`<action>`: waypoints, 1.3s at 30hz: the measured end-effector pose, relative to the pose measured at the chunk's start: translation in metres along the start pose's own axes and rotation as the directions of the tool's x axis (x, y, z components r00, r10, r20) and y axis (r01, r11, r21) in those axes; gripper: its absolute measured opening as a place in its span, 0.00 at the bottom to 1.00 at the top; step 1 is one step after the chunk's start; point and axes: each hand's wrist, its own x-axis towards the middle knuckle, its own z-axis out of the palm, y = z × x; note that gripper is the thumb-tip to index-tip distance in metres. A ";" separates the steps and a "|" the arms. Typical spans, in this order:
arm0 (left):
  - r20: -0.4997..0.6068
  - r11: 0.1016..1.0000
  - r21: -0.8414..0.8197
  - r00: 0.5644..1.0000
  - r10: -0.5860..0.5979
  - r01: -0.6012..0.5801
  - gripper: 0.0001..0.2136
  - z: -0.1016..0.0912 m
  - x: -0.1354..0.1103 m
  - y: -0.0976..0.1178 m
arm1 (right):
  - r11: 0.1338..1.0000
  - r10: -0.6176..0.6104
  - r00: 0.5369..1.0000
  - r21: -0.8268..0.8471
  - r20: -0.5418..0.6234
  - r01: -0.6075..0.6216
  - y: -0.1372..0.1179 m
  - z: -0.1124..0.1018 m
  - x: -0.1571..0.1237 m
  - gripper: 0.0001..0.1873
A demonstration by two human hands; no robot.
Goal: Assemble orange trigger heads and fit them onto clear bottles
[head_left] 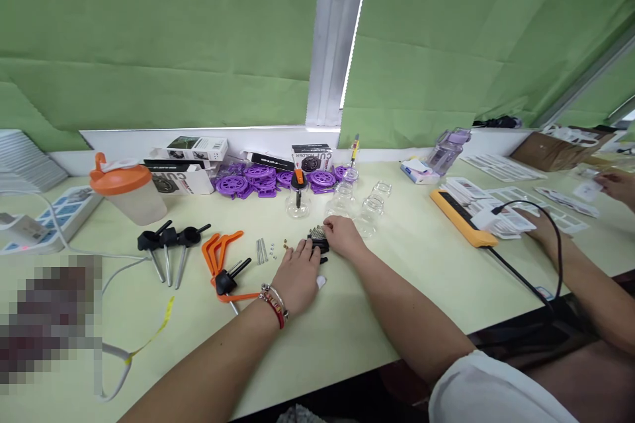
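Note:
My left hand [297,275] and my right hand [343,236] meet over a small black part [318,240] lying on the pale yellow table [387,317]. The fingers of both hands curl around it, and most of it is hidden. Just left of my hands lie several thin metal pins [261,250] and a few tiny brass bits [286,244]. Orange clips [218,248] with a black knob piece [227,279] sit further left.
Clear glass jars [370,211], purple wheels [258,180], boxes [191,149] and an orange-lidded cup [126,192] stand behind. Three black-headed pegs [166,241] lie left. Another person's hand [543,231] works at the right by a yellow device [459,218] with a black cable.

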 end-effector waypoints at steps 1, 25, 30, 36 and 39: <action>0.000 1.000 -0.003 1.000 0.001 -0.001 0.28 0.000 0.000 0.000 | 1.000 -0.007 1.000 0.002 0.010 0.007 -0.001 0.000 0.000 0.10; -0.077 0.997 -0.013 0.994 -0.082 0.081 0.37 0.018 0.015 0.021 | 0.959 -0.284 0.955 0.028 0.089 0.283 0.001 0.000 -0.003 0.14; -0.087 0.996 -0.007 0.993 -0.086 0.085 0.37 0.018 0.017 0.024 | 0.958 -0.286 0.953 0.012 0.099 0.286 -0.001 -0.002 -0.004 0.15; -0.159 0.998 0.056 0.987 -0.025 0.035 0.32 -0.028 -0.023 0.010 | 0.952 -0.305 0.950 -0.017 0.061 0.307 -0.003 -0.005 -0.009 0.16; -0.252 0.989 0.081 0.963 -0.097 0.121 0.22 -0.049 -0.065 -0.016 | 0.959 -0.282 0.959 -0.021 0.026 0.283 -0.006 -0.007 -0.013 0.16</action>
